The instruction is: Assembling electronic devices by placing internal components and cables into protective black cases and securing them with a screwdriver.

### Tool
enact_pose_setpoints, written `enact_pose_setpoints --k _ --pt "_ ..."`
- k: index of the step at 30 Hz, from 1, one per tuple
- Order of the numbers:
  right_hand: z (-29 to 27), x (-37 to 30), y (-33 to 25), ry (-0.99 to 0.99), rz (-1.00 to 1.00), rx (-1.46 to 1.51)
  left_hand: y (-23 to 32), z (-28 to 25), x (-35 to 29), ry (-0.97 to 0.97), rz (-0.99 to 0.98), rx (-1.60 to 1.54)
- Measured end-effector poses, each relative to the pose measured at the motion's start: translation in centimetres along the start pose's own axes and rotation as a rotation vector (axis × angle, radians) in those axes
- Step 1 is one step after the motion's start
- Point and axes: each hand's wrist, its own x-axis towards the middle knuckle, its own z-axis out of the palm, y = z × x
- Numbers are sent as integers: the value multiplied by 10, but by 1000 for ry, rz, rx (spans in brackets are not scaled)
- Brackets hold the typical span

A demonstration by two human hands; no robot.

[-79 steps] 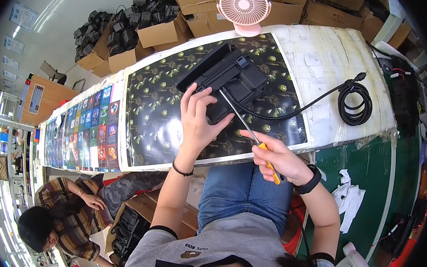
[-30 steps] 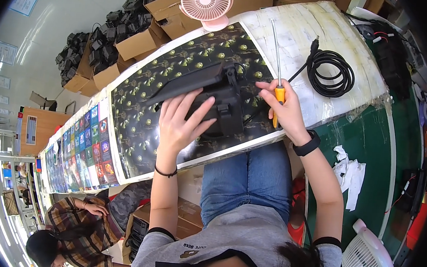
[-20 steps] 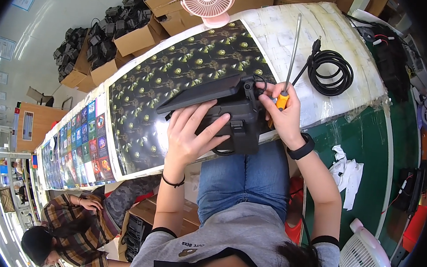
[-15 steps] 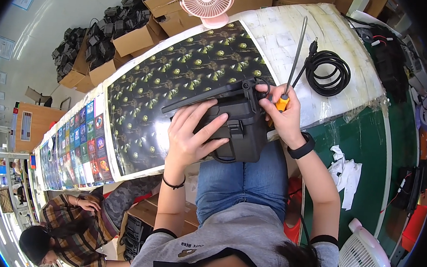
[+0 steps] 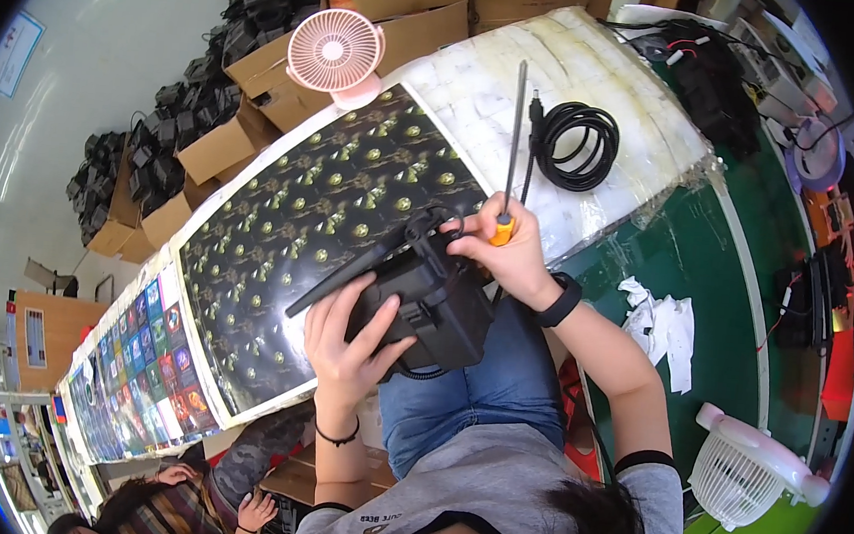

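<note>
My left hand [image 5: 349, 341] grips a black boxy device [image 5: 415, 291] with a flat panel, held over my lap at the table's near edge. My right hand [image 5: 504, 258] rests at the device's upper right corner and holds a screwdriver [image 5: 512, 143] with an orange-yellow handle, its long metal shaft pointing up and away over the table. A black cord runs from the device to a coiled black cable [image 5: 577, 143] lying on the white table cover.
A dark patterned mat [image 5: 300, 227] covers the table [image 5: 482, 81]. A pink desk fan [image 5: 335, 54] stands at its far edge before cardboard boxes [image 5: 261, 83]. A white fan [image 5: 747, 473] and crumpled paper [image 5: 661, 321] lie on the green floor. Another person [image 5: 178, 503] sits lower left.
The device has come off the table toward my lap and tilted. My right hand with the screwdriver moved onto its upper corner, and the shaft swung upright.
</note>
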Motion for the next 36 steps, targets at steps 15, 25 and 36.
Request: enact_pose_setpoints --k 15,25,36 --pt "-12 4 -16 235 -35 -306 -71 -65 -34 -73 -144 554" --pt "-75 29 -74 480 -212 -196 -273 -195 -144 -107 -723 1296" --pt "-85 23 -81 500 -205 -150 -120 -67 -67 -303 -337 163"
